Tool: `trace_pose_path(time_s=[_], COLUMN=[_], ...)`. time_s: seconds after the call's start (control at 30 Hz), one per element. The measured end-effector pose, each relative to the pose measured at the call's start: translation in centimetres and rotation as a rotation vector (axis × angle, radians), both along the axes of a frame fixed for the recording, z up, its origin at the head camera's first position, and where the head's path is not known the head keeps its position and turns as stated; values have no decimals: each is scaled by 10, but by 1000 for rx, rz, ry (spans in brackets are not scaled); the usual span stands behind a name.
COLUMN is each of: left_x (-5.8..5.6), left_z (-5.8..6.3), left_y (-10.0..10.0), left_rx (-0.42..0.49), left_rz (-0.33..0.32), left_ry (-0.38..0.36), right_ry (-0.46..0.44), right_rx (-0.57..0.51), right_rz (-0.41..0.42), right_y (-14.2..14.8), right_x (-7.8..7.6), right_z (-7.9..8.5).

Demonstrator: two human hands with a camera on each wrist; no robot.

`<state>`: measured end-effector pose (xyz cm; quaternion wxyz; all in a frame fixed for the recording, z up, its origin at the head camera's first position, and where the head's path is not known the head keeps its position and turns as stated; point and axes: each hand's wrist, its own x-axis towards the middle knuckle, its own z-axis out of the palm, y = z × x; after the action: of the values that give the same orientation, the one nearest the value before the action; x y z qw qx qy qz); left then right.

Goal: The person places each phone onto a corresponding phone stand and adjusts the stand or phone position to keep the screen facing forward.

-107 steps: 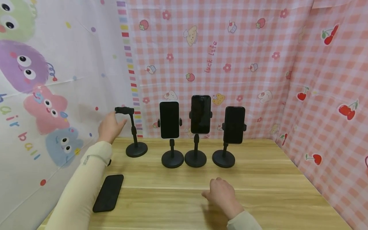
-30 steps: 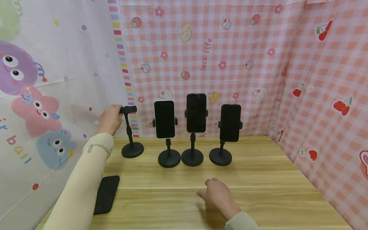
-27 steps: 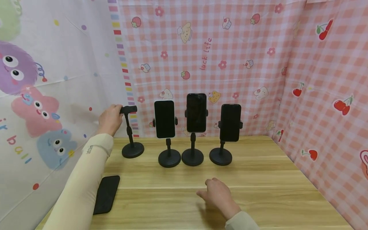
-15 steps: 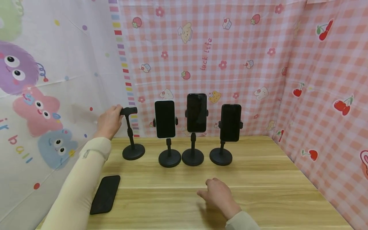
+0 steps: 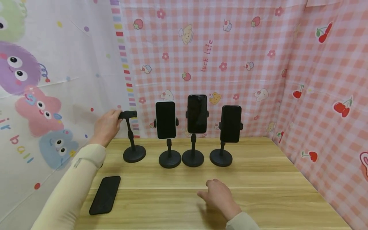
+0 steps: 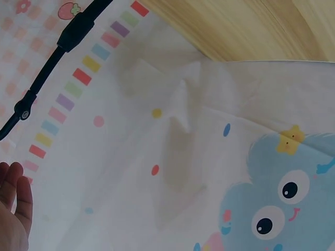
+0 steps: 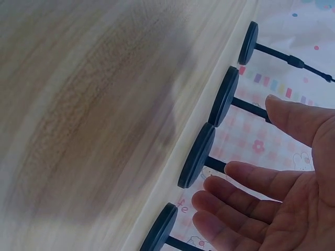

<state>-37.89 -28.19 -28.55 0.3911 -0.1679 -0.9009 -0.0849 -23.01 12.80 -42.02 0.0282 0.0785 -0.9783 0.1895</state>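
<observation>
With its fingertips at the left end of the clamp, my left hand [image 5: 107, 126] holds a black phone stand [image 5: 134, 154] by its top. No phone is in that clamp. The stand's pole [image 6: 76, 31] crosses the left wrist view, where some fingers [image 6: 13, 209] show; the grip itself is out of that frame. Over the front of the table my right hand [image 5: 219, 196] hovers, fingers loosely bent and holding nothing. Its palm [image 7: 282, 209] shows in the right wrist view. A black phone [image 5: 105, 195] lies flat beside my left forearm.
Three more stands hold upright phones: a white-edged phone [image 5: 165, 119], a taller-set middle phone [image 5: 197, 113] and a right-hand phone [image 5: 231, 124]. Patterned cloth [image 5: 161, 41] hangs behind and at both sides of the wooden table [image 5: 258, 185]. A small dark thing shows past my left cuff.
My left hand has gone from beside the clamp to gripping it, and the clamp has turned. In the last second the stand has slid slightly nearer. The right hand stays about where it was.
</observation>
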Motion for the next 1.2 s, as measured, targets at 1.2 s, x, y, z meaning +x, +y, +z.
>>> trace_pose_path(time_s=[1.2], left_x=[52], left_z=[-4], left_y=[29], left_rx=[-121], left_rz=[-131], left_ry=[191], right_ry=[13], right_rx=[-11], right_rz=[18], right_y=[-2], right_x=[1], right_z=[2])
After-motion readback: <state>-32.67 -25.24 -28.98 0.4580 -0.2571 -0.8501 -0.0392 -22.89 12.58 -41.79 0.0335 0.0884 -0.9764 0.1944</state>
